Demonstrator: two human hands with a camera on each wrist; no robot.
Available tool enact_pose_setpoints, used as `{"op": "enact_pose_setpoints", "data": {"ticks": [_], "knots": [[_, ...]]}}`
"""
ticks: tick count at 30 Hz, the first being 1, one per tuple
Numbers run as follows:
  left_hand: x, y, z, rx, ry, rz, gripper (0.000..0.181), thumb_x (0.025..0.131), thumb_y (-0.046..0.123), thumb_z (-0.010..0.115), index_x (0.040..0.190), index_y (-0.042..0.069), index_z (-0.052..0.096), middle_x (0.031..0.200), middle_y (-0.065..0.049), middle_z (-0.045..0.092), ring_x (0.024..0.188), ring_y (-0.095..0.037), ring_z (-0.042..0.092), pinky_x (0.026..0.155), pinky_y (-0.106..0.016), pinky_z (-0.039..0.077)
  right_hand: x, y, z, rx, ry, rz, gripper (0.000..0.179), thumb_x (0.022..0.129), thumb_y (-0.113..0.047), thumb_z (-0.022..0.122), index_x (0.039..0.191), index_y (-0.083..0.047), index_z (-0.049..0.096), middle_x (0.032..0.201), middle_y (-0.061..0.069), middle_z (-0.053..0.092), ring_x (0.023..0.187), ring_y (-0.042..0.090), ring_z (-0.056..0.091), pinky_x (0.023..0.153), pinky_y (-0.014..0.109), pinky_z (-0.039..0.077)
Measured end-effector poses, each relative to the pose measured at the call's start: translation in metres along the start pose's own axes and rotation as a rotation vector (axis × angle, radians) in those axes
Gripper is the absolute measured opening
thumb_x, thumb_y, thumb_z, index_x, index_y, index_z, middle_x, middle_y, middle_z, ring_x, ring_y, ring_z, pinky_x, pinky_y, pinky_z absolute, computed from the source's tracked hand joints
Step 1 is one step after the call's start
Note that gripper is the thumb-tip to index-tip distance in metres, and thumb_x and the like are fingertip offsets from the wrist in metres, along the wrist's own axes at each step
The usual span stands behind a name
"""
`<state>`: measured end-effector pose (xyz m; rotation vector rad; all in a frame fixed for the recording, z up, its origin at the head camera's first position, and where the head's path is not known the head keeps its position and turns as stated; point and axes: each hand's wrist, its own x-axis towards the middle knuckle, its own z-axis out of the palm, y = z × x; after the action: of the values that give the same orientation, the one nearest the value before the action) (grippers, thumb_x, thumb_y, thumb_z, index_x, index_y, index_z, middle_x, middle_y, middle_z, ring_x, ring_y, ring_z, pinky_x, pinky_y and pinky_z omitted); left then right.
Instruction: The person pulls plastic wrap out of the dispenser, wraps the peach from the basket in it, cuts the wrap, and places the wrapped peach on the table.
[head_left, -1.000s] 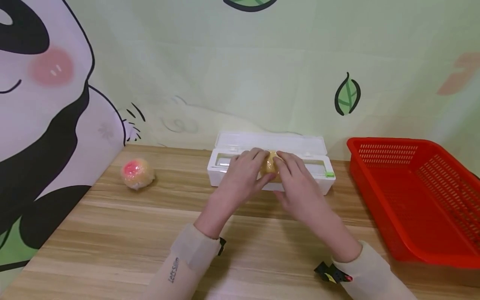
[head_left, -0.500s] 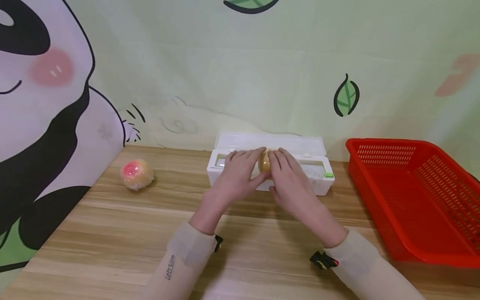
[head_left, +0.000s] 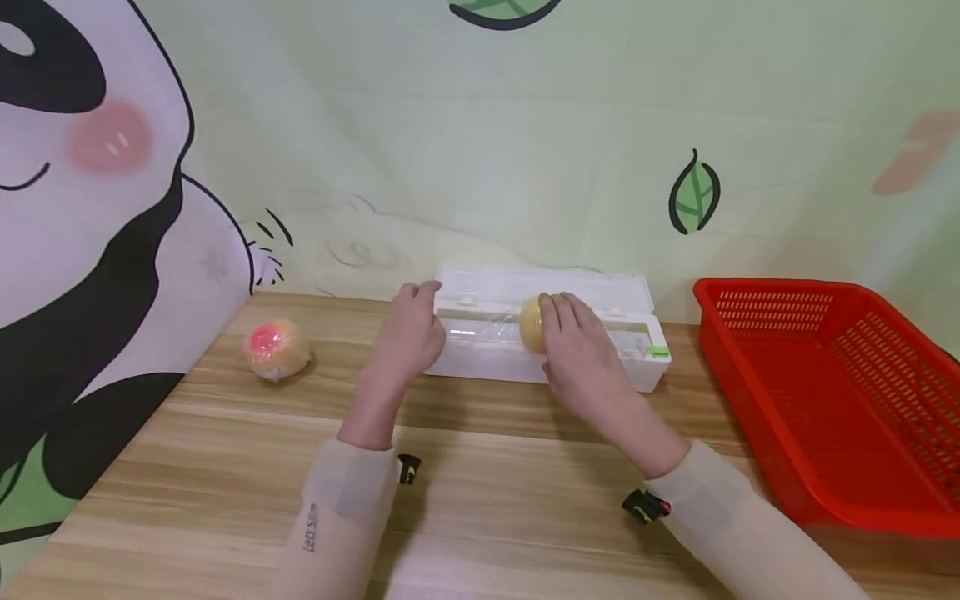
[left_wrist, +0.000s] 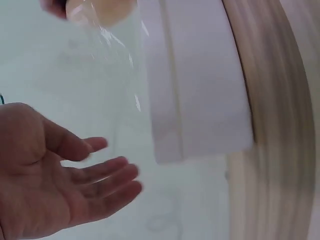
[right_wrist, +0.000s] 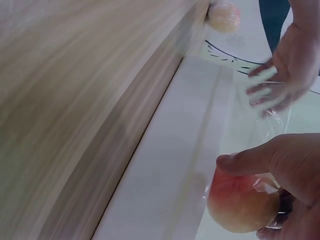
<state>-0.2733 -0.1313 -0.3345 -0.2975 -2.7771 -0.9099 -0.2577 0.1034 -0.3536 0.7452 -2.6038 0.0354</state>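
My right hand (head_left: pixel 588 358) grips a yellow and red peach (right_wrist: pixel 240 212) above the white cling film box (head_left: pixel 483 364), thumb on its red side. Clear cling film (head_left: pixel 497 322) clings to the peach and stretches left in wrinkles. At the box's left end, my left hand (head_left: pixel 408 333) pinches the film between thumb and forefinger; its other fingers are spread and loosely bent in the left wrist view. The box's lid (head_left: pixel 547 287) is raised at the back, and a green slider (head_left: pixel 659 351) sits at its right end.
A film-wrapped peach (head_left: pixel 276 350) with a pink patch lies at the left on the wooden table (head_left: pixel 225 467). A red plastic basket (head_left: pixel 780 442) stands at the right. Behind the table hangs a pale green backdrop (head_left: pixel 525 167) with a panda and leaves.
My left hand has left the peach and moved left to the box's end, drawing film out between the hands. The right hand still holds the peach over the box.
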Motion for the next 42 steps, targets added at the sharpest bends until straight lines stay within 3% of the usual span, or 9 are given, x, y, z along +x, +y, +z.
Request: {"op": "enact_pose_setpoints", "data": {"ticks": [3, 6, 11, 18, 24, 29, 32, 36, 42], "knots": [[-0.001, -0.012, -0.005, 0.032, -0.12, -0.068, 0.06, 0.09, -0.009, 0.044, 0.149, -0.012, 0.038, 0.14, -0.035, 0.045, 0.131, -0.046, 0.046, 0.11, -0.053, 0.04, 0.002, 0.001, 0.002, -0.009, -0.002, 0.006, 0.092, 0.076, -0.008, 0.091, 0.146, 0.015, 0.035, 0.14, 0.032, 0.049, 0.136, 0.045, 0.043, 0.119, 0.048, 0.029], [-0.001, -0.02, -0.006, 0.042, -0.216, -0.083, 0.055, 0.088, -0.007, 0.052, 0.143, -0.012, 0.045, 0.131, -0.031, 0.054, 0.12, -0.041, 0.052, 0.103, -0.052, 0.045, 0.004, 0.002, 0.004, -0.021, -0.003, 0.006, 0.092, 0.077, -0.008, 0.091, 0.147, 0.015, 0.035, 0.14, 0.031, 0.049, 0.135, 0.044, 0.043, 0.119, 0.048, 0.029], [0.002, -0.027, 0.0, 0.041, -0.277, -0.114, 0.039, 0.088, 0.01, 0.071, 0.118, -0.008, 0.054, 0.108, -0.019, 0.06, 0.095, -0.033, 0.055, 0.085, -0.046, 0.051, 0.008, 0.002, 0.006, -0.037, -0.003, -0.008, 0.091, 0.077, -0.008, 0.09, 0.146, 0.015, 0.036, 0.139, 0.032, 0.05, 0.135, 0.044, 0.044, 0.119, 0.048, 0.029], [0.004, -0.031, 0.008, 0.09, -0.272, -0.115, 0.051, 0.089, 0.023, 0.073, 0.121, -0.012, 0.055, 0.118, -0.025, 0.059, 0.104, -0.036, 0.056, 0.093, -0.048, 0.049, 0.011, 0.002, 0.012, -0.048, 0.018, -0.022, 0.084, 0.08, -0.003, 0.087, 0.145, 0.014, 0.036, 0.136, 0.031, 0.05, 0.132, 0.044, 0.045, 0.117, 0.047, 0.032], [0.005, -0.036, 0.012, 0.032, -0.249, -0.126, 0.037, 0.091, 0.023, 0.076, 0.109, -0.005, 0.06, 0.095, -0.014, 0.062, 0.084, -0.029, 0.058, 0.077, -0.042, 0.052, 0.012, 0.005, 0.016, -0.067, 0.041, -0.029, 0.078, 0.082, -0.001, 0.085, 0.143, 0.015, 0.038, 0.133, 0.03, 0.052, 0.128, 0.043, 0.048, 0.115, 0.046, 0.036], [0.005, -0.033, 0.011, 0.014, -0.225, -0.128, 0.042, 0.093, 0.028, 0.077, 0.112, -0.006, 0.06, 0.089, -0.011, 0.06, 0.078, -0.026, 0.056, 0.072, -0.04, 0.051, 0.014, 0.009, 0.013, -0.046, 0.032, -0.015, 0.082, 0.079, -0.004, 0.089, 0.143, 0.013, 0.039, 0.133, 0.028, 0.053, 0.128, 0.041, 0.049, 0.114, 0.045, 0.037], [0.005, -0.033, 0.01, 0.013, -0.209, -0.126, 0.049, 0.093, 0.031, 0.078, 0.117, -0.008, 0.061, 0.096, -0.016, 0.064, 0.084, -0.029, 0.058, 0.078, -0.043, 0.052, 0.016, 0.01, 0.01, -0.027, 0.019, -0.002, 0.083, 0.079, -0.005, 0.09, 0.143, 0.013, 0.04, 0.134, 0.027, 0.053, 0.129, 0.04, 0.049, 0.113, 0.045, 0.038], [0.004, -0.032, 0.01, 0.017, -0.193, -0.133, 0.061, 0.093, 0.034, 0.078, 0.128, -0.012, 0.059, 0.119, -0.023, 0.065, 0.103, -0.034, 0.06, 0.092, -0.048, 0.051, 0.017, 0.011, 0.007, 0.0, -0.007, 0.014, 0.083, 0.08, -0.006, 0.089, 0.144, 0.012, 0.04, 0.135, 0.027, 0.053, 0.129, 0.039, 0.049, 0.114, 0.045, 0.038], [0.005, -0.028, 0.014, 0.018, -0.163, -0.168, 0.06, 0.091, 0.033, 0.08, 0.125, -0.012, 0.06, 0.117, -0.024, 0.066, 0.102, -0.035, 0.061, 0.093, -0.048, 0.051, 0.018, 0.011, 0.004, 0.009, -0.004, 0.014, 0.083, 0.079, -0.004, 0.089, 0.144, 0.012, 0.04, 0.136, 0.027, 0.054, 0.129, 0.039, 0.049, 0.114, 0.045, 0.038]]}}
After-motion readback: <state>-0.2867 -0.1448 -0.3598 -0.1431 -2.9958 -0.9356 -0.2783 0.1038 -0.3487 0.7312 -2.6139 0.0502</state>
